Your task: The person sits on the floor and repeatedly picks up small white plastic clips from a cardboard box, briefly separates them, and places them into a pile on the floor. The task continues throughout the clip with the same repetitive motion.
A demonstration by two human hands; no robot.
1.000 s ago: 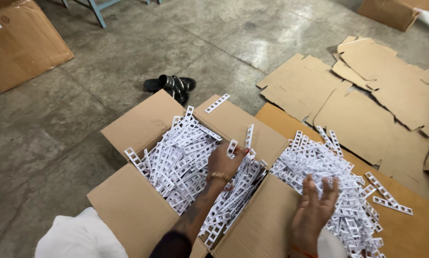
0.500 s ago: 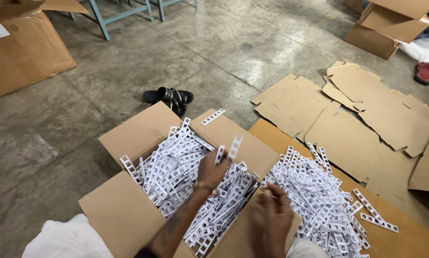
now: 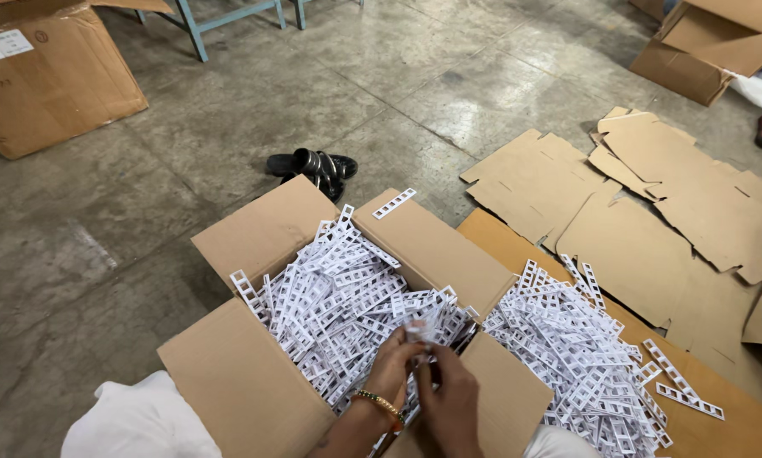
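I look down on a grey concrete floor [image 3: 228,170] with flattened cardboard sheets [image 3: 652,212] spread at the right and a closed carton [image 3: 50,80] at the upper left. Directly under me stands an open cardboard box [image 3: 262,233], flaps folded out, filled with white ladder-shaped plastic strips [image 3: 330,297]. Just beside it, on a brown sheet, lies a second heap of the same strips [image 3: 576,348] (a few have strayed off to the right edge). A pair of black sandals [image 3: 313,165] sits on the floor beyond the box. Over the near right corner of the box my left hand [image 3: 393,369], with a bangle at the wrist, and my right hand [image 3: 449,403] meet, touching each other. Between them is a small bundle of strips [image 3: 421,329]: it stands up from the fingertips of both hands, which are pressed together around its lower end, its top poking clear above them, directly over the strips in the box
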